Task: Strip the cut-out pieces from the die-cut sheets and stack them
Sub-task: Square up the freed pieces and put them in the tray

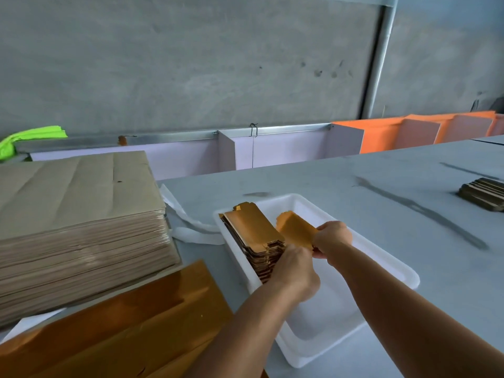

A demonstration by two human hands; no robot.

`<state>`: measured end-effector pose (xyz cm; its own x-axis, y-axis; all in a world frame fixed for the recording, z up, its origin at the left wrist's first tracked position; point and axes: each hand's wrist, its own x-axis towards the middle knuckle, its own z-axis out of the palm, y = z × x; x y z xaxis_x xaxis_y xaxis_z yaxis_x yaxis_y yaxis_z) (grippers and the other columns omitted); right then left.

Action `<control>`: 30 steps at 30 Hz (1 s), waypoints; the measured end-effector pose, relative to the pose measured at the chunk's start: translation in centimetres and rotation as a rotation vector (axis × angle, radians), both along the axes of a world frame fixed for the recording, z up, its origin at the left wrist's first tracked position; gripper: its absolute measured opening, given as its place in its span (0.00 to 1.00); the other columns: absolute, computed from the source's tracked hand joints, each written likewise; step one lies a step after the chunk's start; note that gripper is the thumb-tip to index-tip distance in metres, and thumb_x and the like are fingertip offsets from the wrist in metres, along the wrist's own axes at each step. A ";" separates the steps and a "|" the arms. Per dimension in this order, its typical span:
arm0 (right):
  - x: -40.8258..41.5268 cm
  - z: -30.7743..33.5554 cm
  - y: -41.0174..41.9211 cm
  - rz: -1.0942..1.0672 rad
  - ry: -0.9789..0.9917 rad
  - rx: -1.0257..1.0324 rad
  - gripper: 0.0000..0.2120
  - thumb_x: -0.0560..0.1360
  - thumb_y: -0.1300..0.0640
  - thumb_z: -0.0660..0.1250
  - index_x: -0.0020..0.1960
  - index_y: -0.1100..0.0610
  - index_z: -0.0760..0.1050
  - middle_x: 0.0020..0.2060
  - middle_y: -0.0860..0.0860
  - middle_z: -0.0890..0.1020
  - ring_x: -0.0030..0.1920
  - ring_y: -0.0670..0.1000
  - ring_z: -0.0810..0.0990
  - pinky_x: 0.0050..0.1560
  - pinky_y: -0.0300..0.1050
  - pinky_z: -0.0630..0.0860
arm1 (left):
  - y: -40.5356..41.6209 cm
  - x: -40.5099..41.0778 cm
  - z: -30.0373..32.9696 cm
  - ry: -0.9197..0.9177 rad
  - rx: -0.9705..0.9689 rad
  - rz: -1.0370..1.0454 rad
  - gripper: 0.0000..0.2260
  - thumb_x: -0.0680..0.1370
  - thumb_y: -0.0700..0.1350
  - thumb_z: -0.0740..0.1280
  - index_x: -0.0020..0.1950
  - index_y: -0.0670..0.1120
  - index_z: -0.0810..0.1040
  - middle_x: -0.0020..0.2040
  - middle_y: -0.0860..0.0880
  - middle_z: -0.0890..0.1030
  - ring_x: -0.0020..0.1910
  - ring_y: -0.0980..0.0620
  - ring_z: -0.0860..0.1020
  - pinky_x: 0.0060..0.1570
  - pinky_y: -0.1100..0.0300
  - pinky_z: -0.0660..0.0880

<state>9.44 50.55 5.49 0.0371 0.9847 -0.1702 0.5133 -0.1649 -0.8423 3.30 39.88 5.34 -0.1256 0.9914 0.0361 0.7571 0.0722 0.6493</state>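
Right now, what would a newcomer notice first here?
Two hands, left hand and right hand, meet over a white tray, gripping a gold card piece beside the gold stack in the tray. At left sits a tall pile of brown sheets.

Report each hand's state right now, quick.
Left hand: fingers curled at the near end of the gold cut-out stack in the white tray; grip hidden, cannot be told.
Right hand: closed, pinching a loose gold cut-out piece.
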 end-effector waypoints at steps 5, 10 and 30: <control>-0.8 -0.7 0.5 0.072 -0.077 -0.049 0.08 0.70 0.70 0.62 0.47 0.67 0.77 0.30 0.58 0.78 0.25 0.55 0.78 0.19 0.40 0.75 | 0.3 0.2 -0.5 -0.011 -0.142 0.034 0.22 0.78 0.34 0.59 0.71 0.47 0.68 0.67 0.47 0.70 0.57 0.49 0.74 0.55 0.60 0.72; -0.9 -1.7 0.7 0.170 -0.234 -0.022 0.05 0.72 0.70 0.59 0.42 0.64 0.73 0.36 0.60 0.78 0.26 0.54 0.77 0.18 0.37 0.68 | 0.1 0.3 -0.5 -0.018 -0.182 0.037 0.22 0.79 0.35 0.59 0.72 0.49 0.68 0.64 0.48 0.73 0.52 0.50 0.76 0.51 0.61 0.74; -0.5 0.8 -1.6 0.402 -0.588 0.127 0.04 0.67 0.67 0.63 0.35 0.62 0.74 0.32 0.56 0.78 0.35 0.55 0.78 0.25 0.38 0.66 | -4.3 0.1 3.1 0.094 0.279 0.137 0.09 0.77 0.36 0.64 0.56 0.37 0.78 0.53 0.41 0.79 0.53 0.43 0.77 0.51 0.52 0.73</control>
